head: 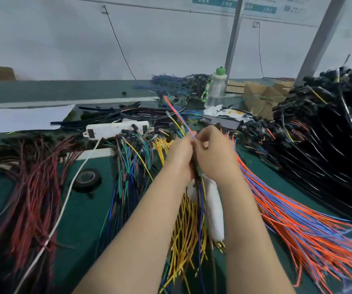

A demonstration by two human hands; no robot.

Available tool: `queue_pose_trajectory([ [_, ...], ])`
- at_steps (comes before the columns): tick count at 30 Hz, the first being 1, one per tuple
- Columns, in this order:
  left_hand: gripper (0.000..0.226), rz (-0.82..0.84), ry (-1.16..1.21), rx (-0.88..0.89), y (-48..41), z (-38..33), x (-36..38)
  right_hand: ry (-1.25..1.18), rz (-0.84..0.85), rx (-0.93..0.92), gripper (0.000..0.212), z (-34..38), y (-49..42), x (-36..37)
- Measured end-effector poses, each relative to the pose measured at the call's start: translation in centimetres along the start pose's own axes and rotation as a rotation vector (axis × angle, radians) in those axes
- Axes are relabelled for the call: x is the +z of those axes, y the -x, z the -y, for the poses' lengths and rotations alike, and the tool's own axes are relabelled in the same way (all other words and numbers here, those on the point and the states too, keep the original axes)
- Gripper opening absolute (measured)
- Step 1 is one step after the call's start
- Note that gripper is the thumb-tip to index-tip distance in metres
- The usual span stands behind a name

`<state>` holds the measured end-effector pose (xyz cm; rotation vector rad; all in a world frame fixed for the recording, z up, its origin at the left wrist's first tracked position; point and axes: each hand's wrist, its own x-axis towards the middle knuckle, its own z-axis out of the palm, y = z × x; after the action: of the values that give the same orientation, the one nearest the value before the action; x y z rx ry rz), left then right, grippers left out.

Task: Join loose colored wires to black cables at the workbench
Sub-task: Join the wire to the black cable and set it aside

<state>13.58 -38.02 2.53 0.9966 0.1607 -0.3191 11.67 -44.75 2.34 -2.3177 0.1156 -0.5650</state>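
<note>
Both your hands are up together over the middle of the green table (pixel 81 209), knuckles nearly touching: your left hand (pixel 180 154) is curled around a thin dark cable (pixel 196 177) that drops between your wrists, and your right hand (pixel 214 153) pinches the orange and blue wire (pixel 176 114) that pokes stiffly up and away from your fingertips. A yellow wire (pixel 176 123) with a bare metal tip springs up just beside it. Under your forearms lies a loose bed of yellow wires (pixel 183 234), thin and kinked, with a smooth white tube-shaped thing (pixel 214 211) resting on it. To your right fans a glossy sheaf of orange and blue wires (pixel 298 225), and beyond it a heavy heap of black cables (pixel 330 128) piled high. To your left sprawl dull red and black wires (pixel 35 183), a roll of black tape (pixel 87 179) lying flat, and a white power strip (pixel 117 128) farther back. A clear plastic bottle (pixel 215 90) with a green cap stands upright at the rear.
</note>
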Motion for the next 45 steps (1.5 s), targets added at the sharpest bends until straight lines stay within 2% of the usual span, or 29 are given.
queue_pose_trajectory([
  [3,0.024,-0.078,-0.03,0.159,0.3,-1.3,-1.4,-0.037,0.019,-0.016,0.011,1.6,0.7,0.7],
  [6,0.029,-0.174,-0.162,0.299,1.0,-2.6,-2.9,-0.076,0.081,-0.067,0.013,3.6,1.4,1.8],
  [9,0.03,-0.249,-0.334,0.394,1.7,-4.6,-5.3,-0.258,0.165,-0.144,0.021,5.7,2.2,2.6],
  [11,0.034,-0.259,-0.434,0.514,2.7,-6.5,-6.9,-0.493,0.325,-0.129,0.027,7.1,3.0,3.1],
  [13,0.04,-0.227,-0.613,0.607,4.1,-8.6,-8.2,-0.833,0.599,0.06,0.028,8.7,4.2,3.6],
  [15,0.047,-0.198,-0.782,0.604,5.5,-10.7,-9.3,-1.05,0.812,0.185,0.036,10.3,5.0,4.1],
  [16,0.055,-0.166,-0.794,0.576,6.1,-11.5,-9.7,-1.101,0.831,0.197,0.038,11.1,4.9,4.5],
  [18,0.074,-0.068,-0.723,0.477,7.3,-12.4,-10.2,-1.219,0.725,0.21,0.042,12.8,4.4,5.0],
  [19,0.076,-0.003,-0.65,0.414,7.9,-12.4,-10.4,-1.316,0.641,0.224,0.043,13.5,4.0,5.1],
  [22,0.052,0.278,-0.439,0.215,9.2,-10.8,-11.1,-1.593,0.402,0.286,0.043,14.9,2.1,4.8],
  [24,0.045,0.374,-0.559,0.133,9.4,-9.5,-12.2,-1.623,0.26,0.302,0.044,14.7,0.7,4.5],
  [28,0.034,0.339,-0.736,0.183,8.9,-8.3,-13.9,-1.692,0.113,0.295,0.045,12.9,-0.6,4.4],
  [30,0.035,0.275,-0.828,0.243,8.4,-8.3,-13.9,-1.765,0.138,0.3,0.044,11.8,-0.5,5.0],
  [34,0.035,0.218,-0.988,0.312,6.8,-7.9,-13.2,-1.777,0.365,0.407,0.043,9.8,0.5,6.6],
  [36,0.034,0.229,-1.034,0.266,6.2,-7.4,-13.6,-1.773,0.353,0.442,0.045,8.8,0.5,6.8],
  [38,0.034,0.317,-0.977,0.158,5.9,-6.7,-15.0,-1.772,0.256,0.416,0.045,7.6,0.0,6.3],
  [41,0.035,0.37,-0.737,0.072,5.4,-5.7,-17.1,-1.816,0.181,0.38,0.045,6.3,-0.6,6.0],
  [45,0.029,0.326,-0.535,0.06,4.1,-3.9,-17.1,-1.635,0.345,0.436,0.046,6.8,1.1,9.2],
])
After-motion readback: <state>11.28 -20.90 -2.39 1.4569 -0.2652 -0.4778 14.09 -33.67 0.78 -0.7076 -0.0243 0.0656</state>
